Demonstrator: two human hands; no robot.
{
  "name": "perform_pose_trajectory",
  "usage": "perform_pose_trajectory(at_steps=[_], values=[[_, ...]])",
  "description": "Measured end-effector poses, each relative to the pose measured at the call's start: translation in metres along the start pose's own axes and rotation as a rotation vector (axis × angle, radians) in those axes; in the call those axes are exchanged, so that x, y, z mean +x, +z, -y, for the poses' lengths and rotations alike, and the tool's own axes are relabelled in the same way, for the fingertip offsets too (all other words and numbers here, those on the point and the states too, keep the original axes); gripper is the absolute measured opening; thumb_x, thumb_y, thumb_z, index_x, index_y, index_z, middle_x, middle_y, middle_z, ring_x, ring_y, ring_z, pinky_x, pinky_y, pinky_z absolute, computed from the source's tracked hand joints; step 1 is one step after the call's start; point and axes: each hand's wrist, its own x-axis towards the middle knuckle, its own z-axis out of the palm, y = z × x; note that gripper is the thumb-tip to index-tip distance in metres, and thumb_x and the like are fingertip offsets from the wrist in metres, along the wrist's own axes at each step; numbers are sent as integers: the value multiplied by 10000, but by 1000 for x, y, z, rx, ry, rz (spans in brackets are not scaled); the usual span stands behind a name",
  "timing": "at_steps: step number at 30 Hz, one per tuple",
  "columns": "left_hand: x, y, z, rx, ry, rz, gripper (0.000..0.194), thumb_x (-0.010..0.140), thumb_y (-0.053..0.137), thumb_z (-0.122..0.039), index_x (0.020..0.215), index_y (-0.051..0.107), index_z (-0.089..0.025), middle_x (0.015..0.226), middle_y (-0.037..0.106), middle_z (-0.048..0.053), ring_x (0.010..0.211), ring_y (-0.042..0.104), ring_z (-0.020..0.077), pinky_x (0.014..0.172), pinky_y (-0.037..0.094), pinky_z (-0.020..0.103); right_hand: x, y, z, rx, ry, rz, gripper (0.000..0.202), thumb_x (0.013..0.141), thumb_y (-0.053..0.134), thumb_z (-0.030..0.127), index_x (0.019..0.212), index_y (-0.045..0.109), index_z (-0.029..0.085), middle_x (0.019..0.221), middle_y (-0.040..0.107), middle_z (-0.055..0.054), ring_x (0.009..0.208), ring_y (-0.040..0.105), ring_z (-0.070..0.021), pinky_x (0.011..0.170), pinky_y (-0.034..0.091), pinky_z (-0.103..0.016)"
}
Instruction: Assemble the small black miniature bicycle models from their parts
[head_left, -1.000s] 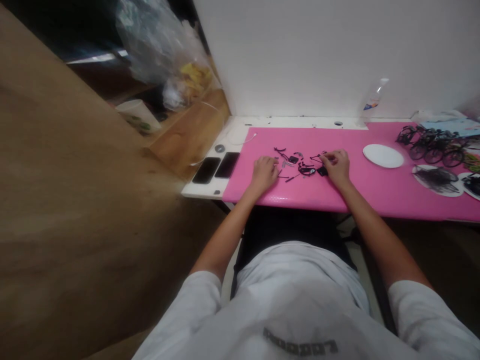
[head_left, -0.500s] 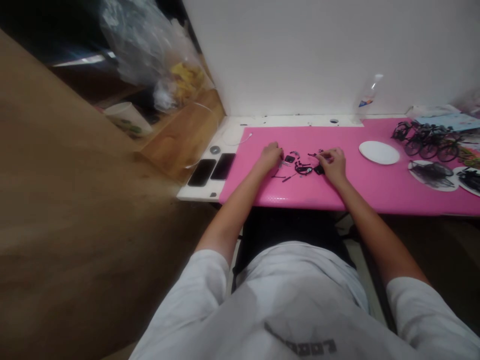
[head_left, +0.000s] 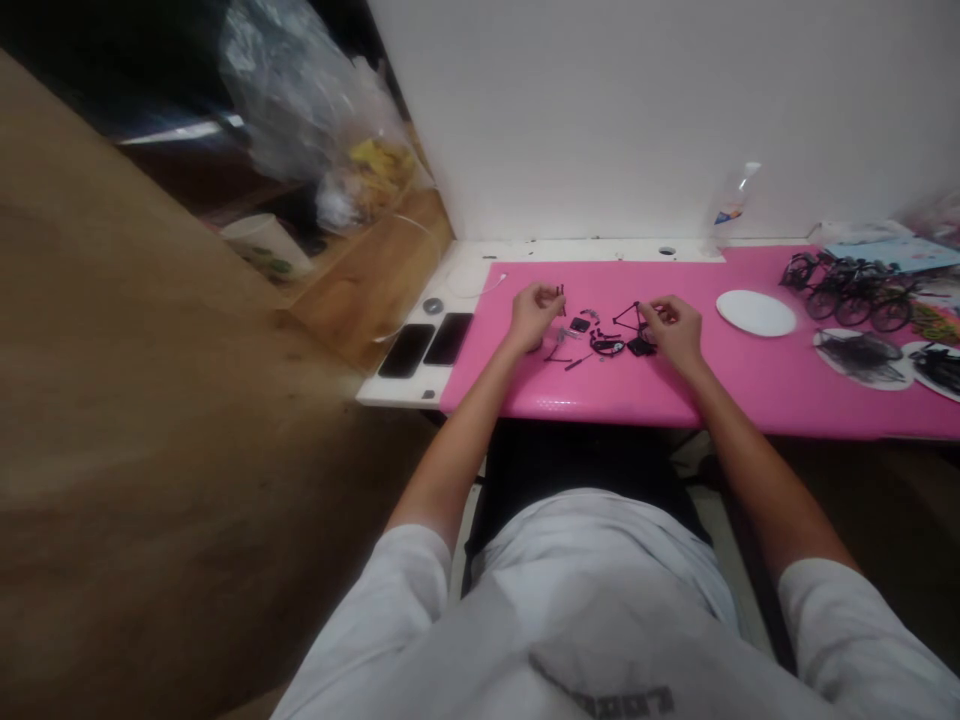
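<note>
My left hand [head_left: 532, 316] pinches a small dark fork-shaped part [head_left: 562, 297] just above the pink mat [head_left: 577, 395]. Between the thumb and fingers of my right hand [head_left: 679, 332] is a thin black toy bicycle frame [head_left: 625, 320], its triangle pointing to the left. Small loose pieces lie between my hands. Among them are a black square piece [head_left: 580, 325], a curved black part [head_left: 607, 346] and a thin dark stick-like piece [head_left: 574, 364]. Another black piece [head_left: 640, 347] lies just below my right fingers.
To the right are a white plate [head_left: 756, 313], several assembled toy bicycles [head_left: 847, 290] and a plate of dark wheels [head_left: 859, 357]. Another plate of black parts [head_left: 939, 362] sits at the edge. Two phones [head_left: 407, 351] lie on the left. A clear bottle [head_left: 731, 210] stands against the wall.
My left hand has risen off the mat with the fork-shaped part in its fingers. My right hand has lifted the toy bicycle frame, which now shows clearly.
</note>
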Motion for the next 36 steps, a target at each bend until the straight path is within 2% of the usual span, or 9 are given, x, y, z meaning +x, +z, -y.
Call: perform_pose_trajectory(at_steps=[2, 5, 10, 17, 22, 24, 27, 33, 36], values=[[-12, -1, -9, -195, -59, -28, 300, 905, 810, -154, 1166, 665, -186, 824, 718, 4, 766, 753, 170, 812, 607, 310, 4, -5, 12, 50, 53, 41, 448, 857, 858, 654, 899, 787, 214, 658, 671, -12, 586, 628, -200, 575, 520, -331], [-28, -5, -21, -346, -100, -17, 489, 911, 821, -136, 1362, 645, -208, 817, 720, -19, 801, 802, 167, 875, 650, 325, 8, -9, 31, 161, 102, 100, 543, 802, 905, 722, 926, 802, 203, 673, 721, -37, 597, 708, -223, 555, 568, -324], [-51, -16, -37, -496, -261, 42, 248, 900, 895, -219, 1097, 784, -117, 959, 828, 95, 927, 853, 209, 1008, 664, 367, 12, -11, 58, 254, 127, 246, 563, 788, 930, 733, 914, 821, 196, 836, 814, -100, 723, 765, -232, 583, 615, -314], [-63, -26, -50, -616, -424, 7, 221, 917, 910, -195, 1092, 799, -118, 1024, 839, 109, 987, 847, 196, 1000, 645, 308, 4, -10, 83, 283, 97, 367, 475, 881, 868, 691, 961, 855, 223, 938, 828, -87, 753, 733, -214, 523, 580, -298], [-66, -27, -46, -550, -413, 56, 222, 1002, 831, -227, 1212, 810, -158, 921, 777, 57, 780, 771, 107, 771, 604, 209, -11, -5, 88, 415, 119, 280, 504, 820, 927, 611, 1141, 804, 242, 940, 841, -69, 825, 792, -234, 531, 567, -277], [-68, -24, -42, -519, -400, 84, 194, 1041, 786, -275, 1197, 828, -170, 828, 711, 29, 610, 651, 68, 608, 526, 186, -14, -3, 90, 453, 130, 263, 547, 817, 936, 580, 1226, 787, 248, 945, 848, -68, 817, 801, -233, 541, 571, -280], [-72, -17, -36, -517, -384, 92, 187, 1088, 712, -304, 1125, 840, -172, 761, 618, -3, 483, 452, 31, 482, 399, 176, -18, -1, 95, 470, 139, 273, 477, 803, 947, 559, 1128, 836, 229, 943, 852, -83, 815, 813, -242, 554, 591, -297], [-74, -11, -40, -593, -480, 32, 173, 1104, 634, -194, 1101, 801, -146, 816, 673, 25, 604, 591, 65, 625, 537, 185, -26, 3, 104, 483, 179, 311, 466, 758, 996, 581, 1036, 864, 231, 1007, 865, -100, 891, 842, -284, 597, 665, -340], [-72, -15, -48, -653, -554, 10, 264, 1112, 523, -91, 1025, 769, -129, 808, 683, 42, 668, 642, 82, 709, 580, 211, -29, 4, 106, 510, 182, 355, 487, 717, 1033, 571, 1015, 858, 229, 1023, 867, -101, 946, 850, -303, 666, 709, -373]])
